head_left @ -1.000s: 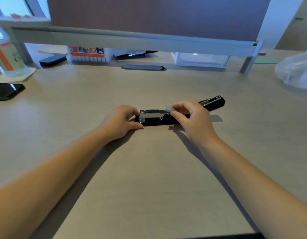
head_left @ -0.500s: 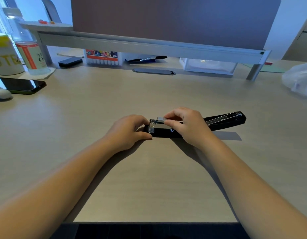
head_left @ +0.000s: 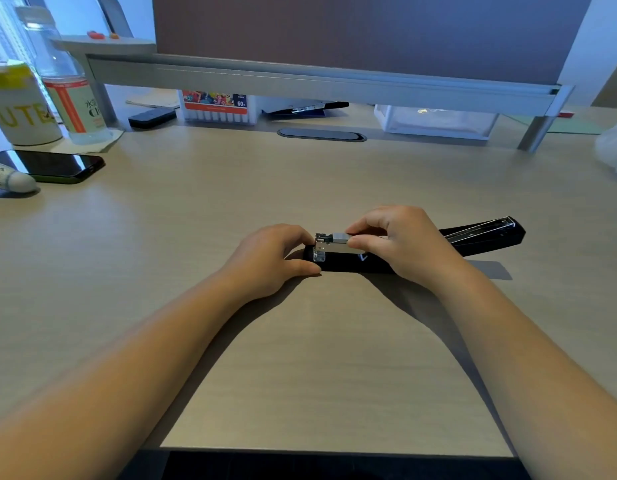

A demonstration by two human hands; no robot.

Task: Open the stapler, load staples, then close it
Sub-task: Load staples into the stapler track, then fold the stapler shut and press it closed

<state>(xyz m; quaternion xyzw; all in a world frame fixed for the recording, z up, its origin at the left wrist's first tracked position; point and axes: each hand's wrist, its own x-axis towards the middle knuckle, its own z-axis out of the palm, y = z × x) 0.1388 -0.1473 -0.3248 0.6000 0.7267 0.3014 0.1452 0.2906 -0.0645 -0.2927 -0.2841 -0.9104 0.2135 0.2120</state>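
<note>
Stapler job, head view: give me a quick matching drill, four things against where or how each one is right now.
Things:
1. left hand
2. right hand
3. stapler lid
4. phone

States:
A. swung open, lying flat on the desk to the right
B. pinching the staple strip over the metal magazine
C. lying flat at the desk's far left
D. bracing the stapler's front end

Pairs: 1-D, 2-B, 3-A, 4-C
</note>
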